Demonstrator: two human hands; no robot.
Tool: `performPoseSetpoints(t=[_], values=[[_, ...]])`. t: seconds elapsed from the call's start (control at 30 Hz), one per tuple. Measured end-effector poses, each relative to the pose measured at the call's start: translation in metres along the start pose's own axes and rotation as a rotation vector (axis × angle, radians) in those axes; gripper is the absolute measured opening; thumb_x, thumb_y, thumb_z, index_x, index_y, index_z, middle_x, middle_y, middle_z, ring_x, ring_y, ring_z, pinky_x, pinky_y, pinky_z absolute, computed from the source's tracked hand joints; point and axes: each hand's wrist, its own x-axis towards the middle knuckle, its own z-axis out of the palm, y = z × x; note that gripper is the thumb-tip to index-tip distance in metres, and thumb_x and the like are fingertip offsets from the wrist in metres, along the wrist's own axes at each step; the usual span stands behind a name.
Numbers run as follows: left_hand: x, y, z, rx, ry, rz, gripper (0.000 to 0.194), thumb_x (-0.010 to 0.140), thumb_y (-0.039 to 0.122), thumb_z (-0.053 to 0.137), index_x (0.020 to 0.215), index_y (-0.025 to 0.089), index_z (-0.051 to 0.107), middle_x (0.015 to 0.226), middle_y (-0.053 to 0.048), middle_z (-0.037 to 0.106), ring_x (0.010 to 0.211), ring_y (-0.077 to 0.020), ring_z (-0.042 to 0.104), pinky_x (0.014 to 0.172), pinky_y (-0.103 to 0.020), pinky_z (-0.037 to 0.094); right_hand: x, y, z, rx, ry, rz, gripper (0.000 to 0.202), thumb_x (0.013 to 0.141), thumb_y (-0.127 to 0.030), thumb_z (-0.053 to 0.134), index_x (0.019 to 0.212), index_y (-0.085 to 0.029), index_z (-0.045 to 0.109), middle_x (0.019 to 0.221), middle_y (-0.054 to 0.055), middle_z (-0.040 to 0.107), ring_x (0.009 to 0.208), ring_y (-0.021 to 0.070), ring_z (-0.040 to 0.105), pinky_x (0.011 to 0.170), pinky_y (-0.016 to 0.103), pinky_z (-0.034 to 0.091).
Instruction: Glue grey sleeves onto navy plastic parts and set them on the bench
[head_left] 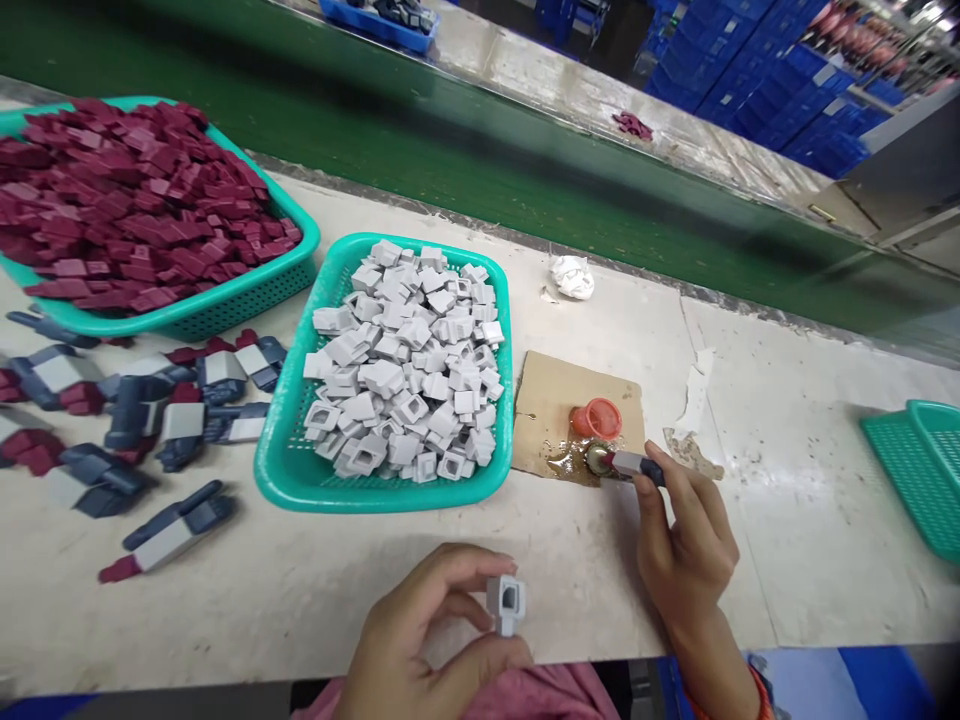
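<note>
Between the thumb and fingers of my left hand (442,635) is a light grey plastic part (507,602), its square opening facing up. My right hand (686,530) pinches a small assembly (628,463) of dark, grey and maroon pieces. The maroon tip of that assembly is at a small round metal piece (598,458) on a cardboard sheet (547,390) wet with brownish liquid. Beside the metal piece sits a red cup (601,418). Many light grey parts (412,335) fill a green basket (382,498) left of the cardboard.
A green basket (247,300) of maroon parts (135,200) stands at the upper left, with several assembled pieces (169,540) below it. Crumpled white paper (572,277) lies behind the cardboard. Another green basket (919,480) is at the right edge. A green channel (450,185) runs behind.
</note>
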Motion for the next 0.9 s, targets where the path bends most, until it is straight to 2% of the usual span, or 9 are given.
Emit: performPoseSetpoints(t=[0.1, 0.2, 0.3, 0.4, 0.5, 0.63, 0.7, 0.8, 0.9], values=[[0.001, -0.002, 0.000, 0.044, 0.015, 0.080, 0.022, 0.063, 0.020, 0.075, 0.084, 0.028, 0.069, 0.085, 0.004, 0.071, 0.071, -0.0098, 0.067, 0.066, -0.012, 0.053, 0.000, 0.000, 0.000, -0.005, 0.005, -0.009, 0.054, 0.080, -0.003, 0.059, 0.129, -0.025, 0.050, 0.100, 0.008, 0.063, 0.082, 0.0158, 0.060, 0.072, 0.029, 0.052], [0.002, -0.004, 0.001, 0.045, 0.005, 0.179, 0.028, 0.072, 0.015, 0.066, 0.095, 0.032, 0.068, 0.099, 0.004, 0.070, 0.089, -0.0098, 0.066, 0.072, -0.009, 0.053, 0.000, 0.000, 0.000, -0.009, 0.011, -0.014, 0.055, 0.080, -0.003, 0.059, 0.129, -0.025, 0.050, 0.099, 0.007, 0.063, 0.081, 0.0155, 0.060, 0.072, 0.028, 0.051], [0.002, -0.007, -0.001, 0.155, -0.017, 0.300, 0.037, 0.080, 0.013, 0.058, 0.109, 0.036, 0.064, 0.111, 0.004, 0.066, 0.099, -0.0084, 0.063, 0.077, -0.008, 0.051, 0.001, 0.000, 0.001, -0.006, 0.008, -0.014, 0.053, 0.081, -0.003, 0.059, 0.129, -0.025, 0.050, 0.097, 0.007, 0.063, 0.081, 0.0154, 0.060, 0.071, 0.028, 0.051], [0.003, -0.009, -0.004, 0.259, -0.029, 0.386, 0.039, 0.081, 0.013, 0.058, 0.113, 0.037, 0.061, 0.113, 0.006, 0.066, 0.101, -0.0074, 0.061, 0.081, -0.007, 0.049, 0.002, 0.000, 0.000, -0.004, 0.005, -0.010, 0.053, 0.080, -0.003, 0.059, 0.128, -0.024, 0.051, 0.096, 0.007, 0.063, 0.079, 0.0148, 0.060, 0.070, 0.027, 0.051], [0.005, -0.008, -0.007, 0.315, -0.025, 0.418, 0.035, 0.078, 0.016, 0.065, 0.107, 0.035, 0.062, 0.107, 0.008, 0.068, 0.096, -0.0057, 0.063, 0.081, -0.005, 0.048, 0.001, 0.000, -0.002, -0.011, 0.027, 0.011, 0.051, 0.080, -0.003, 0.060, 0.127, -0.024, 0.052, 0.096, 0.007, 0.064, 0.079, 0.0158, 0.061, 0.070, 0.028, 0.051], [0.008, -0.007, -0.009, 0.417, 0.008, 0.437, 0.028, 0.072, 0.017, 0.072, 0.093, 0.031, 0.061, 0.094, 0.010, 0.069, 0.086, -0.0044, 0.065, 0.076, -0.005, 0.050, -0.005, 0.000, -0.003, 0.024, 0.064, 0.094, 0.048, 0.078, -0.005, 0.064, 0.121, -0.024, 0.057, 0.096, 0.006, 0.065, 0.079, 0.0165, 0.062, 0.068, 0.029, 0.049], [0.009, -0.007, -0.009, 0.461, 0.015, 0.431, 0.025, 0.073, 0.016, 0.071, 0.093, 0.029, 0.060, 0.095, 0.010, 0.069, 0.085, -0.0043, 0.065, 0.076, -0.005, 0.050, -0.010, -0.001, -0.003, 0.080, 0.109, 0.171, 0.041, 0.077, -0.009, 0.066, 0.116, -0.021, 0.060, 0.092, 0.006, 0.066, 0.075, 0.0158, 0.061, 0.064, 0.028, 0.049], [0.011, -0.010, -0.010, 0.544, 0.007, 0.471, 0.028, 0.079, 0.015, 0.064, 0.103, 0.029, 0.059, 0.105, 0.008, 0.068, 0.095, -0.0049, 0.064, 0.084, -0.007, 0.048, -0.015, -0.003, -0.004, 0.108, 0.130, 0.275, 0.031, 0.077, -0.016, 0.068, 0.108, -0.018, 0.064, 0.087, 0.005, 0.067, 0.069, 0.0142, 0.061, 0.060, 0.026, 0.049], [0.013, -0.009, -0.012, 0.629, -0.016, 0.604, 0.035, 0.084, 0.013, 0.056, 0.116, 0.026, 0.055, 0.115, 0.004, 0.066, 0.105, -0.0052, 0.060, 0.096, -0.008, 0.041, -0.019, -0.004, -0.007, 0.097, 0.084, 0.324, 0.029, 0.077, -0.022, 0.068, 0.105, -0.017, 0.065, 0.088, 0.005, 0.068, 0.069, 0.0135, 0.062, 0.064, 0.026, 0.050]])
